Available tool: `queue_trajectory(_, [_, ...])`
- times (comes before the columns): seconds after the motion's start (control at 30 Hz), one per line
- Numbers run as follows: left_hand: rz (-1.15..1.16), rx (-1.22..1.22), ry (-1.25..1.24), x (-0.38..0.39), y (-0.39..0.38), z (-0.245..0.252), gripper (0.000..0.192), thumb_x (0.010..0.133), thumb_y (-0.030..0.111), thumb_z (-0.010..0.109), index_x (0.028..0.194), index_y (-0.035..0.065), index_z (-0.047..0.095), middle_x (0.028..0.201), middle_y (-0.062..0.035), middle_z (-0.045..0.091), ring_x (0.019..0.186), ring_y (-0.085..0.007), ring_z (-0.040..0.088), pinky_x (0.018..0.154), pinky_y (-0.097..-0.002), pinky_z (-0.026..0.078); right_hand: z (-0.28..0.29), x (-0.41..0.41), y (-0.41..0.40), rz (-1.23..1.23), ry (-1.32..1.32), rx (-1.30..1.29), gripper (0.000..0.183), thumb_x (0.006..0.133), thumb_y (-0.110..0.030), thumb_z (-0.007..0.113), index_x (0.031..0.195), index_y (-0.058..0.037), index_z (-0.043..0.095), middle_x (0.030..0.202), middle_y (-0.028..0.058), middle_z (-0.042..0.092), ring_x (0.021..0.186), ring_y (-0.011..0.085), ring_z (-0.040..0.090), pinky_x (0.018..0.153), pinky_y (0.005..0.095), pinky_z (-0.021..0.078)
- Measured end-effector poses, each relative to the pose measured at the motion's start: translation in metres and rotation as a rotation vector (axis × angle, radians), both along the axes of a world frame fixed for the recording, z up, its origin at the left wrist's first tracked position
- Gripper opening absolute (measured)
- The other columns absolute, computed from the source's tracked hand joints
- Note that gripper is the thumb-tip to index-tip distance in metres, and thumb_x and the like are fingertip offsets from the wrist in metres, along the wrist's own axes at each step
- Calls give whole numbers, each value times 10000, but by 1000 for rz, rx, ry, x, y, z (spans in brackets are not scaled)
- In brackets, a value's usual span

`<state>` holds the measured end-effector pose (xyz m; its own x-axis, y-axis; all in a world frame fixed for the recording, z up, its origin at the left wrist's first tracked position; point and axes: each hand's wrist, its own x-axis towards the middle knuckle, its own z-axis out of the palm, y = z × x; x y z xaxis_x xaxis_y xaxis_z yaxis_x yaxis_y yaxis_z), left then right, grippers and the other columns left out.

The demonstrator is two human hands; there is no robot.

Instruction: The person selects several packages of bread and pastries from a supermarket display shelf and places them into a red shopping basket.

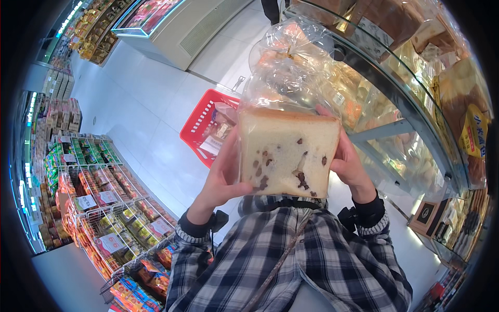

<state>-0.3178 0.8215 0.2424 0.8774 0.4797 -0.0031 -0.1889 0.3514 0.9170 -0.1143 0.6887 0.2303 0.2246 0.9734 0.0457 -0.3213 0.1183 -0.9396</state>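
A bagged loaf of square bread [286, 156] with dark bits, seemingly beans or raisins, is held up before my chest, its cut face towards me. My left hand [224, 177] grips its left side, thumb across the lower left corner. On the right side my right hand [347, 160] holds it, with some fingers hidden behind. The clear plastic bag [288, 74] extends beyond the loaf and is gathered with a gold twist tie [289, 54]. Below and behind the loaf, a red shopping basket [199, 128] holds packaged goods, partly covered by my hand and the bread.
Glass bakery shelves [421, 82] with bagged breads curve close along my right. At left stands a wire rack [113, 206] of packaged snacks with price cards. A lit display case [156, 31] is ahead beyond the tiled floor [132, 89]. A person's dark-clothed leg [271, 9] shows at the top.
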Motion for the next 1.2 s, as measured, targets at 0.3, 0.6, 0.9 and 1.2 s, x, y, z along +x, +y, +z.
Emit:
queue_trajectory(0.3, [9,9,-19,-5,1,-13,903,654,182,698,1319,53,101,1343,-125,194,1238,-216,198,1001,-350,168,-5,0,1,-22,35,-154,900,680,-432,623,1318,-63,107,1215,58,361,1059,128,410,753,230,413])
queue_trajectory(0.6, [-11,12,0,-1,0,-6,904,657,229,689,1317,41,100,1338,-126,198,1239,-208,190,1001,-341,165,-10,1,-5,-20,57,-216,912,665,-526,591,1307,-62,140,1094,24,455,876,69,486,576,156,392])
queue_trajectory(0.9, [-7,126,127,11,-1,-14,833,697,140,622,1318,39,76,1327,-116,193,1210,-195,232,979,-331,222,-11,-6,0,-40,23,-67,897,672,-214,664,1326,-81,65,1252,66,308,1094,162,385,916,301,306])
queue_trajectory(1.2, [23,154,115,14,-2,-17,798,720,146,600,1314,37,79,1312,-118,212,1201,-193,246,974,-330,231,-1,-7,0,-15,20,-79,916,663,-150,670,1328,-99,42,1255,83,306,1099,169,382,900,293,321])
